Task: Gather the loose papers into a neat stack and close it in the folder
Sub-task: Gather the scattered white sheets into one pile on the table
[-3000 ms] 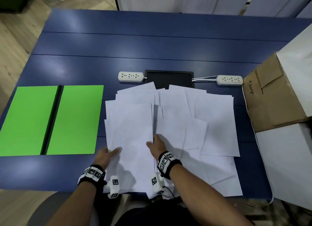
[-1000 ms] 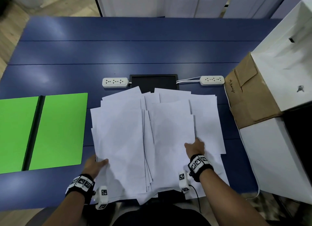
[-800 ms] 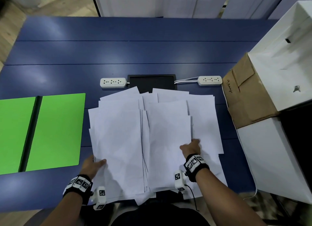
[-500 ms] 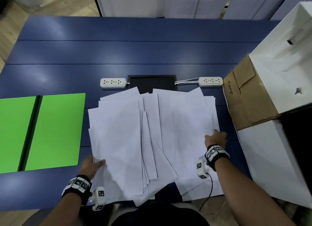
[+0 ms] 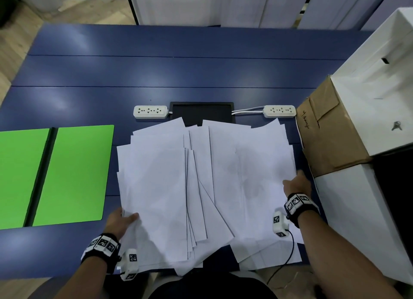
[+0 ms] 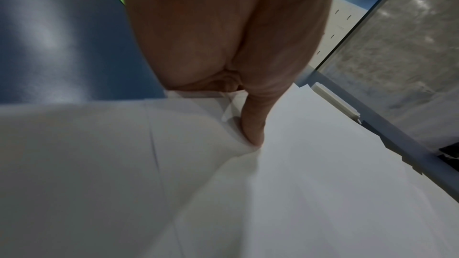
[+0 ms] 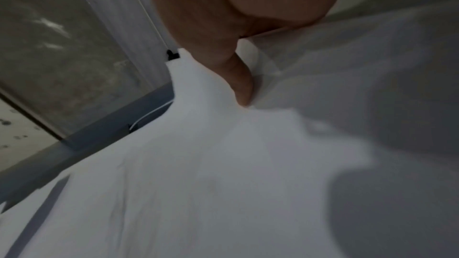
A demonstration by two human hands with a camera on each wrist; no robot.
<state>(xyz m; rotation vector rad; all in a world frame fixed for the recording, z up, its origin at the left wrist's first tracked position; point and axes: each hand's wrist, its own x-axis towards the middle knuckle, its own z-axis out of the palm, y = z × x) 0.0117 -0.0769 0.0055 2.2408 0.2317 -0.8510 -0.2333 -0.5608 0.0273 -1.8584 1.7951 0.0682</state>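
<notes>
Loose white papers [image 5: 201,187] lie fanned in an untidy overlapping pile at the middle of the blue table [image 5: 178,71], some hanging over its near edge. My left hand [image 5: 126,218] pinches the pile's near left edge; its thumb [image 6: 253,130] lies on top of the papers [image 6: 298,183], and the fingers are hidden beneath. My right hand [image 5: 293,183] grips the right edge the same way, thumb [image 7: 242,89] on top of the papers [image 7: 223,164] and fingers under the sheets. The green folder [image 5: 73,176] lies open and flat to the left, apart from the pile.
Two white power strips [image 5: 150,112] [image 5: 279,111] and a black recessed panel [image 5: 202,111] sit just beyond the papers. A brown cardboard box [image 5: 328,138] and white boxes [image 5: 368,220] crowd the right side, close to my right hand. Keys [image 5: 396,126] lie on the upper white box.
My right hand has moved from the middle of the pile out to its right edge, and the sheets there have shifted and fanned. My left hand has stayed on the left edge.
</notes>
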